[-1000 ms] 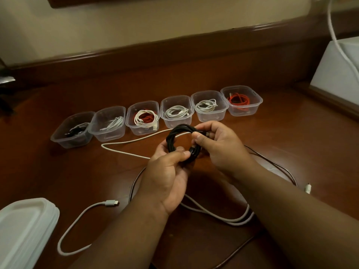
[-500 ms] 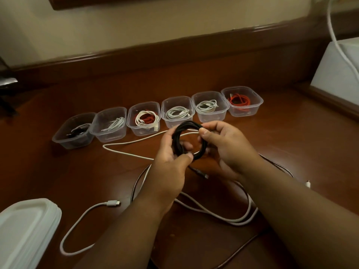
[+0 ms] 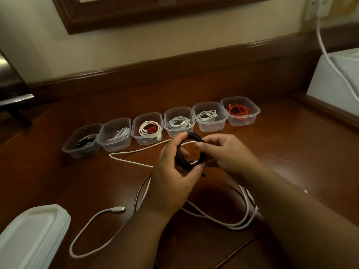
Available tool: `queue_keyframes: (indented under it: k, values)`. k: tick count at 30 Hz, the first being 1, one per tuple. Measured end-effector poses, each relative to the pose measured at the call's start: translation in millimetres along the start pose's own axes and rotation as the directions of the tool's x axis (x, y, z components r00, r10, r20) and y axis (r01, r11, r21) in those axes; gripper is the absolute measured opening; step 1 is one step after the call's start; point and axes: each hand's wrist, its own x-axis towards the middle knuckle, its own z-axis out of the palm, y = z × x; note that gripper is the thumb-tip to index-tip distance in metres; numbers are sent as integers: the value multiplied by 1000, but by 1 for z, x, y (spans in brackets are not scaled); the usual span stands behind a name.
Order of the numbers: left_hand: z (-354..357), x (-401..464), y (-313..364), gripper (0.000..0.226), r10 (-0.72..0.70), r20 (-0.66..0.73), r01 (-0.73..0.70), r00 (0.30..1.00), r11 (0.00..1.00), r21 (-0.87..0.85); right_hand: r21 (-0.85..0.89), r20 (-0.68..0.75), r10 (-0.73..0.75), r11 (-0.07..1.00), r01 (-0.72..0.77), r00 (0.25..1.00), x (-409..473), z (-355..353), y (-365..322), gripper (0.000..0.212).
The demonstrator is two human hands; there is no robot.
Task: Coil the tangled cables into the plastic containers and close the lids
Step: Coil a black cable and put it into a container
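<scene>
Left hand [image 3: 172, 177] and right hand [image 3: 227, 156] close together above the bench [image 3: 58, 181], both clamped on one black cable coil [image 3: 189, 150], fingers curled round opposite sides. Below them on the bench, a loose white cable [image 3: 93, 220]. Beyond, a row of six open containers [image 3: 240, 121] with coiled cables inside. Near left, stacked lids [image 3: 29, 235].

We see bare table [image 3: 58, 181] left of the loose white cable [image 3: 134, 162], while the container row [image 3: 163, 123] blocks the far side.
</scene>
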Motion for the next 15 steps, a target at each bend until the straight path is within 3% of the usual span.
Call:
queue_keyframes:
  k: [3, 7, 11, 15]
  values:
    - [-5, 4, 3, 72, -16, 32, 16, 999, 1000, -3, -101, -31, -23, 995, 20, 999, -2, -1, -2, 11]
    - [-8, 17, 13, 71, 55, 109, -65, 992, 994, 89, -282, -80, -62, 959, 37, 995, -4, -7, -16, 14]
    - [-5, 40, 15, 72, 77, 197, -96, 977, 991, 89, -331, -103, -111, 941, 71, 989, -1, -19, -33, 11]
    - [7, 69, 4, 80, -8, 218, -29, 976, 985, 168, -434, -233, -172, 899, 57, 957, 27, -49, -40, 10]
